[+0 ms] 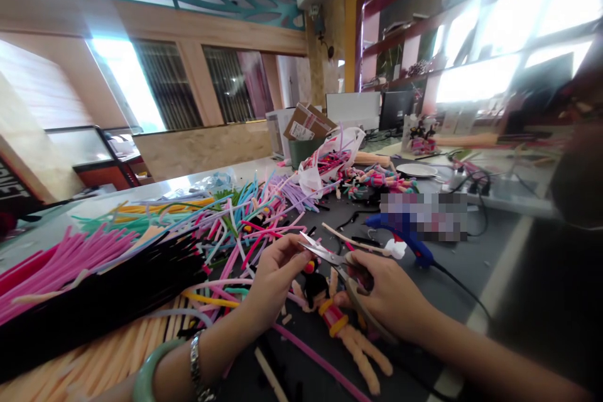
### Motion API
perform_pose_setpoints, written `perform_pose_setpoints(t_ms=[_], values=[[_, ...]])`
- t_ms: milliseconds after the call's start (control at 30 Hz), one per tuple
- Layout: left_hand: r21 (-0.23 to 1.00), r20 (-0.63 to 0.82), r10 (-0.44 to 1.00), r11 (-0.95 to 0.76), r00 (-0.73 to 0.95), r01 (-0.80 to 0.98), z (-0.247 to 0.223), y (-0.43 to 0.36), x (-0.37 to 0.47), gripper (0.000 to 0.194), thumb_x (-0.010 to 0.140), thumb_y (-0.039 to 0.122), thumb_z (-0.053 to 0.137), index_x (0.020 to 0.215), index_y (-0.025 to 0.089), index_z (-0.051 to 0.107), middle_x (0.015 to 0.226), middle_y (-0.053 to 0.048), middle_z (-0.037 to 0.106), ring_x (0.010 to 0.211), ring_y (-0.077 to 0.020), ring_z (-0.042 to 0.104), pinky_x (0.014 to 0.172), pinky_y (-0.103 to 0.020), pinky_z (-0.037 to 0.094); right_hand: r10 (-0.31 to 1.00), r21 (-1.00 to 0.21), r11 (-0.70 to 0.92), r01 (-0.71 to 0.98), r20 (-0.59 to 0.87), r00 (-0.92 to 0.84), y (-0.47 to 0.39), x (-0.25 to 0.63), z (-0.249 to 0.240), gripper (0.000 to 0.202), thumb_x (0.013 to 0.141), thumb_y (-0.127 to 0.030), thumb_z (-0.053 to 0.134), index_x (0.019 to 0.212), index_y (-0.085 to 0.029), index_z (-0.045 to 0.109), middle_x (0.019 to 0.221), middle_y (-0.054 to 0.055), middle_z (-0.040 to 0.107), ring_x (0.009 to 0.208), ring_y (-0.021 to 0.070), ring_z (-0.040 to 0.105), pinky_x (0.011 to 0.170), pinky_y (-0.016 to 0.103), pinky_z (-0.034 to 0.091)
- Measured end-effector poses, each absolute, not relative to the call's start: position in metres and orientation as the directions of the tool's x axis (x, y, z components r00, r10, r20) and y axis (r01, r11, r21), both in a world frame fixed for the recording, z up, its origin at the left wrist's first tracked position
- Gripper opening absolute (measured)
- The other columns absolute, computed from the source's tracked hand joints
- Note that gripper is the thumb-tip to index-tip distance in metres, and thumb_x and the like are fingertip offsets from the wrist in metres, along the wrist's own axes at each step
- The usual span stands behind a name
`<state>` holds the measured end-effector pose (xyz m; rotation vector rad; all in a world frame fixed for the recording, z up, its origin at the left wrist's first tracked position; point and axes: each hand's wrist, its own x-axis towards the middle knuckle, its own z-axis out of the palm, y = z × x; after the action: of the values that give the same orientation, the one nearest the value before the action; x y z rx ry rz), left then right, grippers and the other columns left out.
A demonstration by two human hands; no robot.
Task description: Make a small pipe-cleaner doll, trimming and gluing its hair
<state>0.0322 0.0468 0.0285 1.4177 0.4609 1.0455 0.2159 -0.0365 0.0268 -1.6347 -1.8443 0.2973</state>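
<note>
Green bangle (145, 372) sits foremost; scissors (335, 258) point up-left, long axis diagonal.

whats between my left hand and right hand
In the head view, the scissors span the gap, gripped in the right hand, blades pointing to the left hand; the doll shows below the blades.

Glaring windows (513, 19) (blown white), dark, blurred right edge

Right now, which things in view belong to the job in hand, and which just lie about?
Likely in the job:
- scissors in the right hand
- doll
- fuzzy sticks

Likely just lying about:
- cardboard box
- white disc
- dark monitor
</note>
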Motion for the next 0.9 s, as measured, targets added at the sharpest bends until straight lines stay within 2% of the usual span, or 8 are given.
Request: perform_pose_setpoints(t_ms=[400, 900], values=[[0.931, 0.353, 0.808, -0.251, 0.472, -0.266, 0.0255, 0.0500, 0.0326, 0.007, 0.082, 0.024, 0.065, 0.086, 0.019, 0.063, 0.077, 0.001, 0.060, 0.072, -0.0107, 0.055, 0.068, -0.022, 0.043, 0.953, -0.577, 0.171, 0.798, 0.303, 0.015, -0.0370, 0.2162, 0.0280, 0.037, 0.070, -0.053, 0.068, 0.070, -0.022, 0.050, 0.064, -0.005, 0.051, 0.059, 0.0134, 0.043, 0.052, 0.025, 0.026], [0.924, 0.376, 0.824, -0.297, 0.425, -0.240, 0.0293, 0.0471, 0.0323, 0.004, 0.079, 0.021, 0.066, 0.079, 0.017, 0.064, 0.078, 0.000, 0.061, 0.075, -0.0118, 0.056, 0.069, -0.022, 0.042, 0.956, -0.548, 0.164, 0.820, 0.295, 0.005, -0.0367, 0.2166, 0.0275, 0.033, 0.069, -0.048, 0.070, 0.071, -0.022, 0.050, 0.065, -0.003, 0.053, 0.059, 0.0146, 0.045, 0.054, 0.026, 0.029]])
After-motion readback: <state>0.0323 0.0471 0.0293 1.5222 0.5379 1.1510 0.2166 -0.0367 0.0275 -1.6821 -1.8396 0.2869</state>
